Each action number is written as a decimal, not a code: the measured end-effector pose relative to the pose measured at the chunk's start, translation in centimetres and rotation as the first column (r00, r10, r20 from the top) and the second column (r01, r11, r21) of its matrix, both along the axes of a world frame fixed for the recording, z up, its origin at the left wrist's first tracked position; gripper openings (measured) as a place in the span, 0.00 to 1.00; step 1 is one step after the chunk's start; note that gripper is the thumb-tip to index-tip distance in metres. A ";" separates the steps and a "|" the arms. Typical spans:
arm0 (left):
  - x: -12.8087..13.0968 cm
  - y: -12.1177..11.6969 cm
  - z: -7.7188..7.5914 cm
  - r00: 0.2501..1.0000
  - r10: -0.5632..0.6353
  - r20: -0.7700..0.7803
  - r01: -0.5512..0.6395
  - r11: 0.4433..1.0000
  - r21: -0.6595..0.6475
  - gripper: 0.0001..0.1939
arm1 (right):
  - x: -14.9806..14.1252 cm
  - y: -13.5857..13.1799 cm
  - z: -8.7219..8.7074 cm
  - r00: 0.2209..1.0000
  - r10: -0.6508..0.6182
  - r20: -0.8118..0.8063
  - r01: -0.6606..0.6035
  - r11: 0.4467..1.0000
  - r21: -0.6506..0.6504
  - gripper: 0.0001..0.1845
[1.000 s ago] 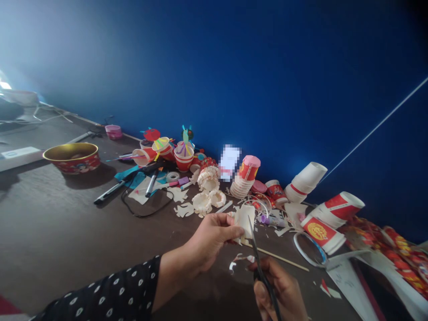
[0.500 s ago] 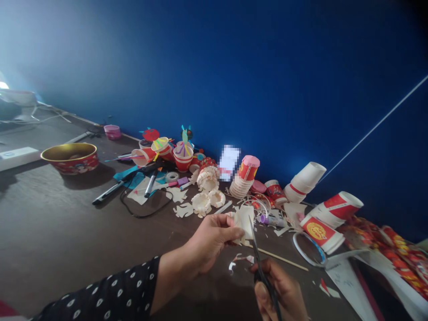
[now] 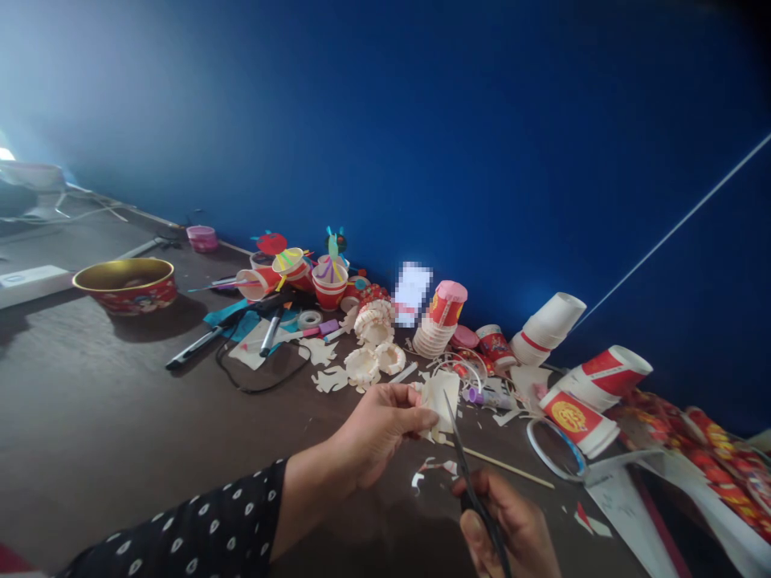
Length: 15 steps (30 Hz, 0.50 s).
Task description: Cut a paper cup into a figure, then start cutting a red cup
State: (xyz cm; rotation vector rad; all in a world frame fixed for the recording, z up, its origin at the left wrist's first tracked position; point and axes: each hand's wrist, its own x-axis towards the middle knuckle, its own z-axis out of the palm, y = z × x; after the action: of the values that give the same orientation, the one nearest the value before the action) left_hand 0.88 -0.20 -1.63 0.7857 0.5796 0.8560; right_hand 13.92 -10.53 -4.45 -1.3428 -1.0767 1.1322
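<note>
Between thumb and fingers, my left hand [image 3: 377,437] pinches a cream-white piece of paper [image 3: 442,393] above the table. My right hand [image 3: 506,522] is closed round the handles of black scissors [image 3: 463,466]. The scissor blades point up and away, and their tip overlaps the right part of the paper; whether they are cutting it I cannot tell. Under the hands lie a thin wooden stick [image 3: 506,466] and small curled paper scraps [image 3: 430,470].
Cut paper shapes [image 3: 330,379], markers [image 3: 271,333] and cups decorated with coloured strips [image 3: 329,285] lie left of centre. A stack of paper cups [image 3: 437,333] stands by the blue wall, more cups [image 3: 581,417] to the right. A red bowl [image 3: 129,293] stands far left.
The scissor tip has shifted slightly left across the paper, and the paper has turned a little. My left hand keeps its pinch; the things on the table are unchanged.
</note>
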 end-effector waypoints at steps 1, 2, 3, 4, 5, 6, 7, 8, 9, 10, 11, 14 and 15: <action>0.0 0.0 0.0 1.000 -0.003 -0.002 0.003 1.000 0.002 0.12 | 0.0 0.0 0.0 1.000 -0.010 -0.003 0.009 1.000 -0.019 0.23; 0.0 0.1 -0.1 1.000 -0.007 -0.006 0.007 1.000 0.003 0.12 | 0.0 -0.1 0.1 1.000 -0.025 -0.002 0.025 0.999 -0.041 0.24; -0.1 0.1 -0.1 1.000 -0.009 -0.011 0.009 1.000 0.005 0.12 | 0.0 -0.1 0.1 0.999 -0.038 0.004 0.038 0.998 -0.057 0.24; -0.1 0.2 -0.2 1.000 -0.008 -0.017 0.009 1.000 0.007 0.11 | 0.1 -0.1 0.1 0.999 -0.040 0.016 0.041 0.997 -0.061 0.25; -0.1 0.2 -0.2 1.000 -0.007 -0.025 0.007 1.000 0.010 0.11 | 0.2 -0.1 0.2 0.999 -0.038 0.026 0.039 0.997 -0.061 0.25; -0.1 0.3 -0.3 0.999 -0.006 -0.032 0.007 1.000 0.013 0.11 | 0.3 -0.1 0.2 0.999 -0.030 0.036 0.032 0.998 -0.062 0.25; -0.1 0.3 -0.3 0.999 -0.006 -0.038 0.007 1.000 0.014 0.11 | 0.3 0.0 0.3 0.999 -0.010 0.045 0.013 0.998 -0.066 0.25; -0.1 0.3 -0.3 0.999 -0.007 -0.043 0.008 1.000 0.014 0.11 | 0.4 0.0 0.3 0.999 0.011 0.053 -0.007 0.997 -0.071 0.25; -0.1 0.4 -0.3 0.999 -0.007 -0.047 0.007 1.000 0.016 0.11 | 0.4 0.0 0.4 0.998 0.025 0.062 -0.020 0.997 -0.073 0.25; -0.1 0.4 -0.3 0.999 -0.007 -0.051 0.007 1.000 0.016 0.11 | 0.4 0.0 0.4 0.997 0.035 0.073 -0.029 0.997 -0.072 0.25; -0.1 0.4 -0.2 0.999 -0.007 -0.051 0.008 1.000 0.018 0.11 | 0.4 0.0 0.5 0.997 0.019 0.081 -0.014 0.998 -0.066 0.25; -0.2 0.4 -0.2 0.998 -0.012 -0.057 0.012 1.000 0.014 0.11 | 0.1 -0.2 0.6 0.996 -0.032 0.086 0.036 0.998 -0.047 0.26; -0.2 0.5 -0.2 0.998 -0.012 -0.059 0.013 1.000 0.017 0.11 | 0.1 -0.2 0.6 0.996 -0.032 0.084 0.036 0.998 -0.046 0.25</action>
State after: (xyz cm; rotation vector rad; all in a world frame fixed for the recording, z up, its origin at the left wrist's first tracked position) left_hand 0.68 0.26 -1.79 0.8318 0.6196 0.8289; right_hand 14.02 -10.74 -3.88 -1.4518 -1.0885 1.0912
